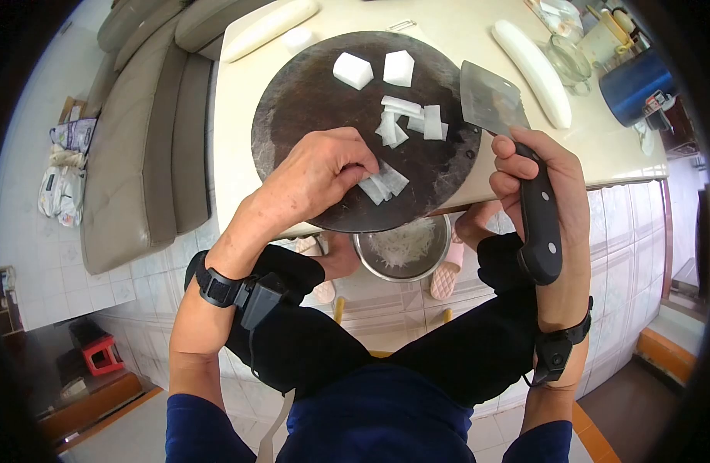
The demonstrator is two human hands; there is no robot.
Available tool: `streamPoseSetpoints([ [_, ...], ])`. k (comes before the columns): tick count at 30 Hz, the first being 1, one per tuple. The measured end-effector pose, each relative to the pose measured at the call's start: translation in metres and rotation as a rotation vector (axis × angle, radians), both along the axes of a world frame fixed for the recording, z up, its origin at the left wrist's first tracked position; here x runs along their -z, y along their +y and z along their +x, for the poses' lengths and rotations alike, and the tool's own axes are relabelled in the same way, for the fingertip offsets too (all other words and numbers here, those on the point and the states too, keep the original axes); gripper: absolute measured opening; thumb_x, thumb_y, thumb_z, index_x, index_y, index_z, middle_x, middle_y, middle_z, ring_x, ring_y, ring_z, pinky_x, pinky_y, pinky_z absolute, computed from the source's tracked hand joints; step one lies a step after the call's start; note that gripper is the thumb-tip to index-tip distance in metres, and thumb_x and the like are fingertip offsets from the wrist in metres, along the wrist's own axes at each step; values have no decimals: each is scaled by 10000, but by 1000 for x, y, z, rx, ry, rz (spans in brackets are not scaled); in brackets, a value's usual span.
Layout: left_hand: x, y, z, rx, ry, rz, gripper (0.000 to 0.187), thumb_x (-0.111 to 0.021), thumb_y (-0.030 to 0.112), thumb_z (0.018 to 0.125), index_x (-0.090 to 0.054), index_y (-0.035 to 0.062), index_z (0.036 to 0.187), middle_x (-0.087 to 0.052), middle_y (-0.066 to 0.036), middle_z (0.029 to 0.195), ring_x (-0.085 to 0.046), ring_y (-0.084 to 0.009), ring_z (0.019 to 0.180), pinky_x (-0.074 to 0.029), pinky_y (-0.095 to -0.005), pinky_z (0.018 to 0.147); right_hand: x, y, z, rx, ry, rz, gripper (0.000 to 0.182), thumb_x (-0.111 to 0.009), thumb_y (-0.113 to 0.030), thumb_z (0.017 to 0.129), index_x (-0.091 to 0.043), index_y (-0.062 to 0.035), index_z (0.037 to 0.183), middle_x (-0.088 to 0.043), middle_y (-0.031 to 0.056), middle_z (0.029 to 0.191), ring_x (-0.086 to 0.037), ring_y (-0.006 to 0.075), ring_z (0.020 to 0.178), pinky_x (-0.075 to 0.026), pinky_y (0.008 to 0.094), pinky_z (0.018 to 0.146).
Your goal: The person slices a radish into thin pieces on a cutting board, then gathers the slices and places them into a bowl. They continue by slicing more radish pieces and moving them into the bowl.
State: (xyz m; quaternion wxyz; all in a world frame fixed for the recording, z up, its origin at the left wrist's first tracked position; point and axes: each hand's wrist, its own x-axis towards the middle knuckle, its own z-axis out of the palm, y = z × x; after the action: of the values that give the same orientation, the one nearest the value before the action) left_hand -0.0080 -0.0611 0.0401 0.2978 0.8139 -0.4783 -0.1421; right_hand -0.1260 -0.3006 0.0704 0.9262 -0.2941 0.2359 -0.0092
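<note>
My right hand [559,166] grips the black handle of a cleaver [490,96], its broad blade raised at the right rim of the round dark cutting board [293,123]. My left hand [324,170] is closed over the board's near-left part, its fingertips pinched at the edge of several thin white radish slices [384,184]. More radish slices [432,122] lie in a loose pile at the board's right middle. Toward the back of the board sit two thick radish chunks [353,71] [399,69].
Below the table edge stands a metal bowl [366,266] of white shreds. Long peeled radishes [532,73] [270,29] lie at both sides of the table, with a peeler [402,25] behind the board. A glass jug [568,63] and blue container [639,86] stand far right.
</note>
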Motion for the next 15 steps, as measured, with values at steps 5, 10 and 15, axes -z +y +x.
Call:
streamPoseSetpoints([
  [5, 0, -1, -4, -50, 9, 11, 98, -656, -8, 831, -686, -17, 924, -642, -103, 881, -653, -229, 797, -533, -328, 719, 1, -1, 0, -10, 8, -10, 89, -541, -77, 909, -518, 0, 870, -604, 88, 755, -477, 80, 517, -426, 236, 506],
  [10, 1, -4, -7, -147, 10, 16, 77, -672, 5, 834, -687, -14, 907, -647, -105, 858, -653, -219, 757, -525, -312, 681, 2, -1, 0, -29, -8, -7, 92, -548, -80, 906, -513, -2, 872, -606, 95, 757, -479, 81, 511, -431, 235, 504],
  [15, 2, -4, -8, -157, 6, 22, 79, -673, -1, 829, -681, -21, 906, -644, -103, 844, -653, -212, 754, -520, -307, 674, 2, 0, 0, -15, 6, 9, 85, -547, -78, 908, -511, -3, 890, -608, 104, 756, -494, 80, 522, -442, 238, 512],
])
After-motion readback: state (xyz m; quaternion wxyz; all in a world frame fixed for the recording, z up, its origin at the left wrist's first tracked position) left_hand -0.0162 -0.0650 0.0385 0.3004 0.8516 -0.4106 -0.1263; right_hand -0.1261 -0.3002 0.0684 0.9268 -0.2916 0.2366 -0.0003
